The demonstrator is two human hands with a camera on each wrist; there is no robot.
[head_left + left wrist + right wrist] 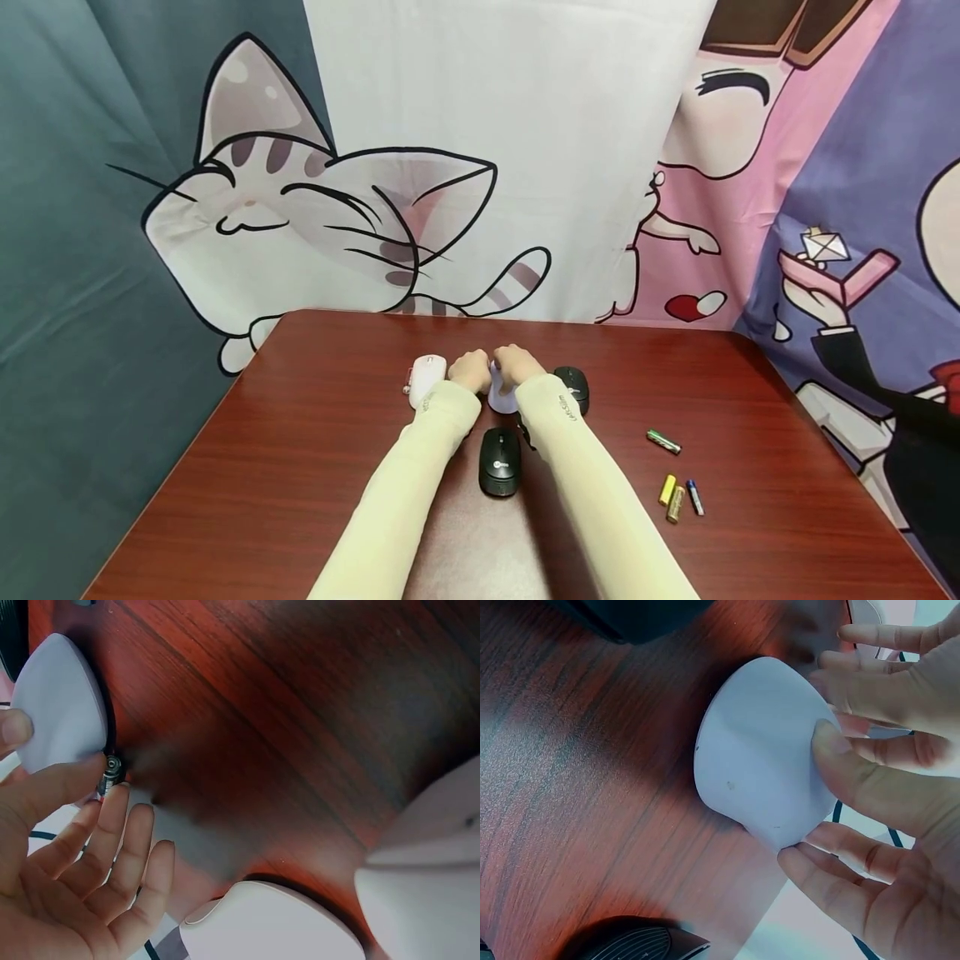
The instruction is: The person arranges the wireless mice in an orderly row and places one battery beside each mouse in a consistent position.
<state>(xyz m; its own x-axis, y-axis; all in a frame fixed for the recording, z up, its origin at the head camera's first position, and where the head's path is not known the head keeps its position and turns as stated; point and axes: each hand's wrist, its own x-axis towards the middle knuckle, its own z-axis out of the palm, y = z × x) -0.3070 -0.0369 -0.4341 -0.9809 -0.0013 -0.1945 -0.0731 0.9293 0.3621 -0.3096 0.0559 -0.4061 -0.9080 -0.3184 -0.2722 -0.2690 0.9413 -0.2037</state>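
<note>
Thumb and fingers of my right hand (517, 367) hold a pale lavender computer mouse (501, 398) by its far end. In the right wrist view the thumb lies on top of the mouse shell (757, 750), with fingers at its edge and underside. Close beside it, my left hand (471, 371) pinches a small dark battery (112, 771) between thumb and fingertips, one metal end showing. That battery is right at the mouse's edge in the left wrist view. The mouse's underside is hidden.
A white mouse (429, 377) lies left of the hands, a black mouse (573, 385) to their right, and another black mouse (499, 462) between the forearms. Farther right are a green battery (663, 442), a yellow one (667, 489), a gold one (676, 504) and a blue one (695, 497).
</note>
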